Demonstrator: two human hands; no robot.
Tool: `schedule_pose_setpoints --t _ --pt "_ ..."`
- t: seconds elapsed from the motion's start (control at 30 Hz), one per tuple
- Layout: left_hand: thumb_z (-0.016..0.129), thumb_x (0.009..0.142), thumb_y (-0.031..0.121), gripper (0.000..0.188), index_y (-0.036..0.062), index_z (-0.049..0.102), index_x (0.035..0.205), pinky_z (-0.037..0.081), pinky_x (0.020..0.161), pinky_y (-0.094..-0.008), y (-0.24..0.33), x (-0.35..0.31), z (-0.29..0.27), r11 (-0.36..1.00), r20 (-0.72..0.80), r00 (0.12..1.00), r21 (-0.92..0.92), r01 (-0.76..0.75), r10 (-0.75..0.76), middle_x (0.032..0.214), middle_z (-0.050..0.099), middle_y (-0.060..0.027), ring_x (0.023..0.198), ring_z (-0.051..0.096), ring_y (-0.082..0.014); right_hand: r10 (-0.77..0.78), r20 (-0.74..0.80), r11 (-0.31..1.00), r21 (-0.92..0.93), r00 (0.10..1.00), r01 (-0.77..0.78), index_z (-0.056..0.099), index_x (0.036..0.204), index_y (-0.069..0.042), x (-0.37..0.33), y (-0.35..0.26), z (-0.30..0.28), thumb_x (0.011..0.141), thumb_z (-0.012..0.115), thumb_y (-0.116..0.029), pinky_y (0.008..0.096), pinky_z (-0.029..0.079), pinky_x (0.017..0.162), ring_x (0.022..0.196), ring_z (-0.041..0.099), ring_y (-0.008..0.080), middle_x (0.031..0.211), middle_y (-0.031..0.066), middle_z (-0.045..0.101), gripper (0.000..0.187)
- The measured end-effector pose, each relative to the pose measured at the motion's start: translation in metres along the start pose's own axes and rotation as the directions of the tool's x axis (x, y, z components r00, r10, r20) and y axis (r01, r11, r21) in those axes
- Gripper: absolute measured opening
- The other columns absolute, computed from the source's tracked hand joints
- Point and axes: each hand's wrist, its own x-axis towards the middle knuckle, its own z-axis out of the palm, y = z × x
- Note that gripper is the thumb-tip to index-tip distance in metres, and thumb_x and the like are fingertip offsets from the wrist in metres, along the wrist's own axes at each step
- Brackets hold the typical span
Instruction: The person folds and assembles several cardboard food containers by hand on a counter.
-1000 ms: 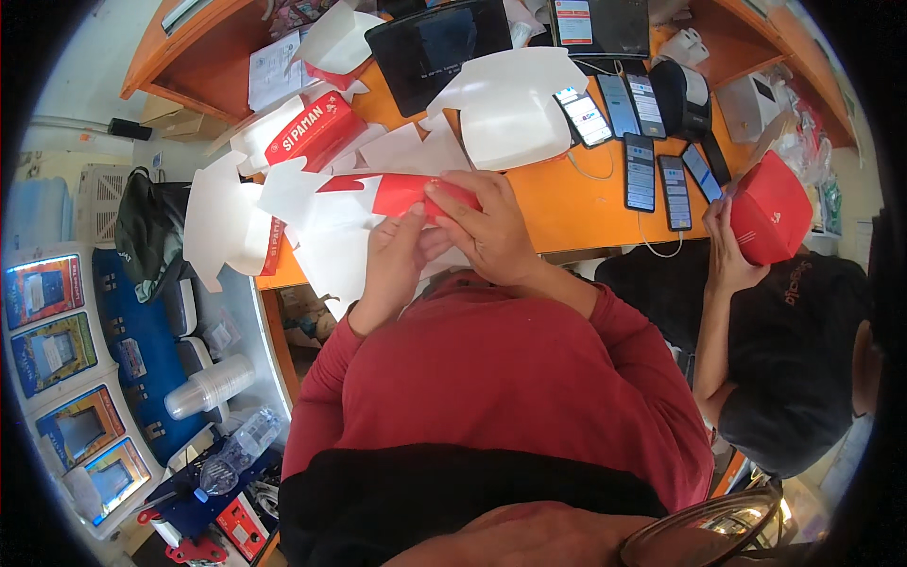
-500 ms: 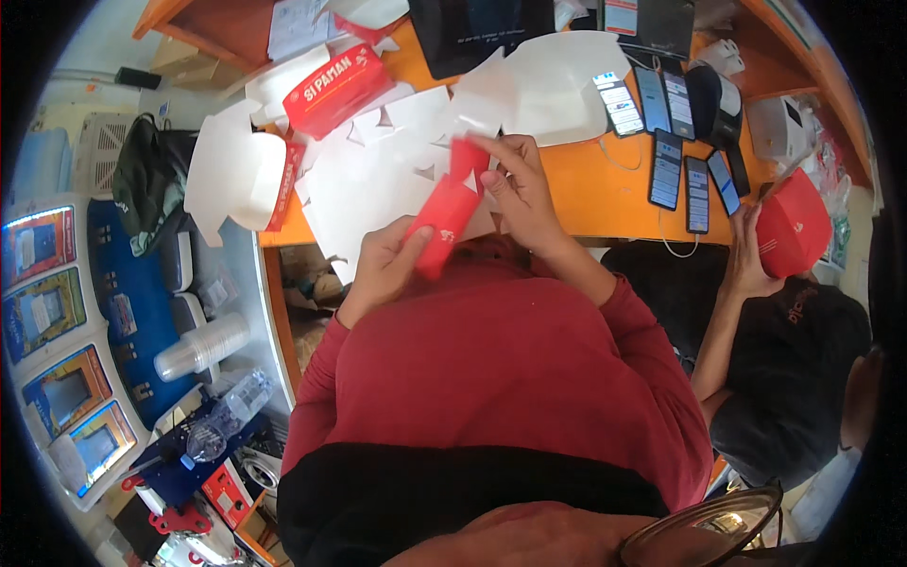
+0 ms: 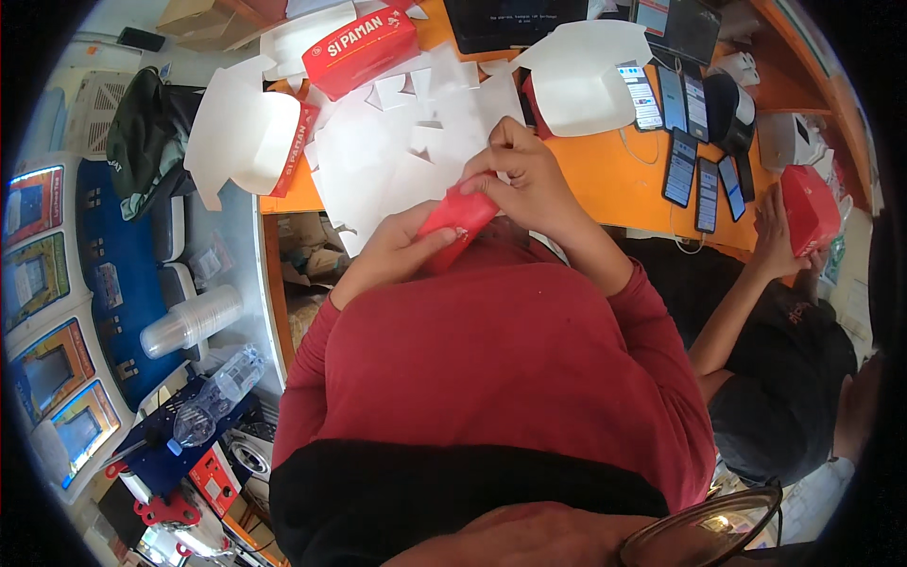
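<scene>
Close to my chest, a small red paper carton (image 3: pixel 461 223) is held between both hands. My left hand (image 3: pixel 402 244) grips its lower end, with the thumb along the face. At its upper end, the fingers of my right hand (image 3: pixel 529 185) pinch the edge. White flat card sheets (image 3: pixel 397 156) lie spread on the desk just beyond my hands. Beside them are an open white box with a red side (image 3: pixel 248 142) at the left and a red box (image 3: pixel 364 47) at the back. Another open white box (image 3: pixel 586 80) stands to the right.
On the orange desk (image 3: pixel 605 180), several phones (image 3: pixel 680 167) with cables lie at the right. A co-worker in black (image 3: pixel 784 378) holds a red box (image 3: pixel 811 210) there. Stacked plastic cups (image 3: pixel 192 321) and a clear bottle (image 3: pixel 217 397) are at the left. A dark screen (image 3: pixel 515 24) stands behind.
The carton's upper end, raised as a flap before, is now folded in under my right fingers. The co-worker's red box has turned and moved slightly right. The whole view has shifted a little.
</scene>
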Motion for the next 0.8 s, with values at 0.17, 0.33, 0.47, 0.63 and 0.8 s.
schedule_pose_setpoints --t 0.17,0.33,0.47,0.63,0.8 --pt "0.055 0.098 0.022 0.033 0.0018 0.058 0.125 0.045 0.088 -0.0267 -0.013 -0.003 -0.003 0.96 0.033 0.999 -0.278 0.04 -0.032 0.106 0.066 -0.0037 0.096 0.057 -0.0101 0.038 0.223 0.998 -0.065 0.974 -0.024 0.072 0.085 -0.008 -0.003 -0.02 -0.004 0.076 0.073 -0.008 0.0322 0.045 0.065 0.075 0.055 0.0201 0.084 0.0044 0.049 0.009" --pt "0.058 0.096 0.023 0.038 0.0012 0.056 0.127 0.046 0.086 -0.0278 0.004 -0.006 -0.009 0.992 0.175 0.985 0.126 -0.025 0.002 0.106 0.066 -0.0057 0.094 0.058 -0.0101 0.08 0.267 0.997 -0.033 0.96 -0.074 0.071 0.079 -0.004 -0.005 -0.026 -0.002 0.074 0.075 -0.005 0.0283 0.043 0.063 0.074 0.053 0.0169 0.08 0.0041 0.047 0.007" --pt "0.06 0.095 0.025 0.042 0.0 0.053 0.128 0.048 0.086 -0.0327 -0.001 0.002 -0.005 0.946 -0.033 0.973 0.244 -0.213 0.227 0.107 0.067 -0.0126 0.094 0.064 -0.0199 0.092 -0.022 0.996 -0.017 0.996 -0.093 0.065 0.105 -0.006 -0.014 -0.024 0.004 0.079 0.075 -0.012 0.0294 0.046 0.074 0.087 0.056 0.017 0.1 0.006 0.051 0.028" --pt "0.06 0.093 0.024 0.042 -0.0009 0.053 0.127 0.045 0.094 -0.0428 0.009 0.021 0.01 0.846 -0.025 0.948 0.459 -0.27 0.316 0.12 0.062 -0.0213 0.108 0.059 -0.0372 0.416 -0.079 0.694 0.672 0.906 -0.26 0.033 0.138 -0.004 -0.021 -0.007 0.04 0.089 0.071 -0.021 0.0331 0.046 0.093 0.113 0.051 0.0168 0.13 0.0111 0.044 0.064" --pt "0.067 0.088 0.025 0.042 0.0034 0.059 0.123 0.039 0.099 -0.0447 0.021 0.018 -0.015 0.363 -0.086 0.694 0.894 -0.263 0.714 0.122 0.06 -0.0182 0.117 0.053 -0.0362 0.417 -0.027 0.767 0.547 0.908 -0.336 0.033 0.134 0.001 -0.023 0.007 0.013 0.09 0.066 -0.019 0.0319 0.041 0.1 0.12 0.047 0.0158 0.126 0.0114 0.051 0.058"
